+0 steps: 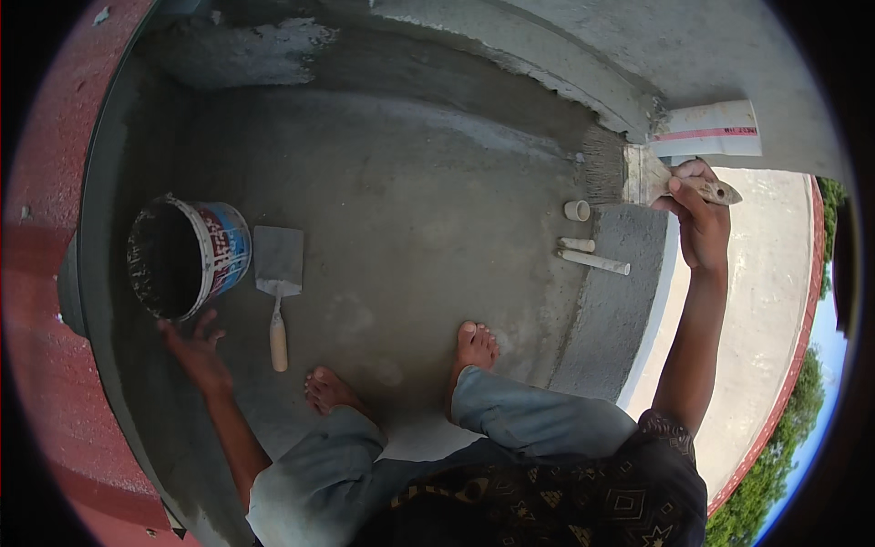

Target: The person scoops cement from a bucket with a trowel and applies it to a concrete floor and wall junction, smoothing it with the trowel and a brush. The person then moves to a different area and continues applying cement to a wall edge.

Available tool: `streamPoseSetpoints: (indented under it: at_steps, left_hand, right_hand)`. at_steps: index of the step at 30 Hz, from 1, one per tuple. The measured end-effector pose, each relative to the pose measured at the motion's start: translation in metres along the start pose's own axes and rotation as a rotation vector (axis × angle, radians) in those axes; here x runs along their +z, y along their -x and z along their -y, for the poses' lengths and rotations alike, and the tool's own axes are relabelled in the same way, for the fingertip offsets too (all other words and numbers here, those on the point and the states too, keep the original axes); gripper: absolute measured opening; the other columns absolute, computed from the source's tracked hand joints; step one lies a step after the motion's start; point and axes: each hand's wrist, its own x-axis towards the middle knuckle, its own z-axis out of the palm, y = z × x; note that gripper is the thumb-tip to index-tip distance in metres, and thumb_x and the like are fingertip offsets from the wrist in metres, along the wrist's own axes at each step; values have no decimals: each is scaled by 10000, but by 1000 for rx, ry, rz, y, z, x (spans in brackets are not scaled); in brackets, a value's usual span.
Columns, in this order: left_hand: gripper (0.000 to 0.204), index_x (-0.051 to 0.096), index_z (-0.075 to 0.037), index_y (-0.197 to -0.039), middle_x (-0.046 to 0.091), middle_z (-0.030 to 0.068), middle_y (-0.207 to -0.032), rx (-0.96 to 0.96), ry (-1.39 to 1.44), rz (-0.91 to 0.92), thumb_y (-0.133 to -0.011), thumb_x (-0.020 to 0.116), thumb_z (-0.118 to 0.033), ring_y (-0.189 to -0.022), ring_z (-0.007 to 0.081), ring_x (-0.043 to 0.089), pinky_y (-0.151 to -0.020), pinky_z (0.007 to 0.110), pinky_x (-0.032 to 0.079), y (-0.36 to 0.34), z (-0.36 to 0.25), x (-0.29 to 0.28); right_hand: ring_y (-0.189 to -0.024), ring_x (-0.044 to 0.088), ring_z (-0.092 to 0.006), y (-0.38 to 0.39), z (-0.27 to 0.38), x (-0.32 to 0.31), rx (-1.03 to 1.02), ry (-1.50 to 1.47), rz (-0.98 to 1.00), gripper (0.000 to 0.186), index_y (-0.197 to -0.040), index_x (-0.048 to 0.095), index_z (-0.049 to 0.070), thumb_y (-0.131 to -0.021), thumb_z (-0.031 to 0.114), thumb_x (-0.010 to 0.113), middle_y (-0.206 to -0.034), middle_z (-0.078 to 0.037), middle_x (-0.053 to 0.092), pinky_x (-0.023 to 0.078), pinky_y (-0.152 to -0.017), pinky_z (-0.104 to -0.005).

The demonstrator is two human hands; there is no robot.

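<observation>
In my right hand (700, 214) is a wide flat paintbrush (645, 173), gripped by its handle. Its bristles point left and lie against or close to the grey cement at the corner of the wall. My left hand (199, 351), fingers apart, is just below the rim of a plastic bucket (228, 242); I cannot tell whether it touches it. The bucket's dark inside faces me, and its contents do not show. Right of the bucket a trowel (278, 264) lies flat on the cement floor (401, 228), its wooden handle toward me.
A white pipe (706, 128) juts from the wall above the brush. Several short white pipe ends (576, 211) stick out near the low cement ledge (612, 283) on the right. My bare feet (476, 346) stand on the floor. A red wall (55, 365) runs along the left.
</observation>
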Motion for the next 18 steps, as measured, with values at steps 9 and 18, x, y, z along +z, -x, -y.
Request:
streamPoseSetpoints:
  at_steps: [9, 18]
  left_hand:
    - [354, 618, 0, -1359, 742, 132, -1083, -116, 56, -172, -1009, 619, -51, -759, 219, 735, -663, 350, 580, 23, -54, 40]
    - [572, 496, 31, -1541, 754, 138, -1071, -180, 31, -140, -980, 597, -11, -648, 164, 688, -576, 311, 579, 142, -107, 64]
  right_hand:
    - [-1005, 731, -240, 62, -9, 143, 211, -36, 478, 453, -1109, 634, -12, -1171, 427, 540, -1126, -149, 682, 653, -776, -363]
    - [-1071, 701, -225, 116, 105, 159, 297, 30, 522, 410, -1135, 614, 27, -1200, 402, 463, -1206, -130, 656, 629, -860, -391]
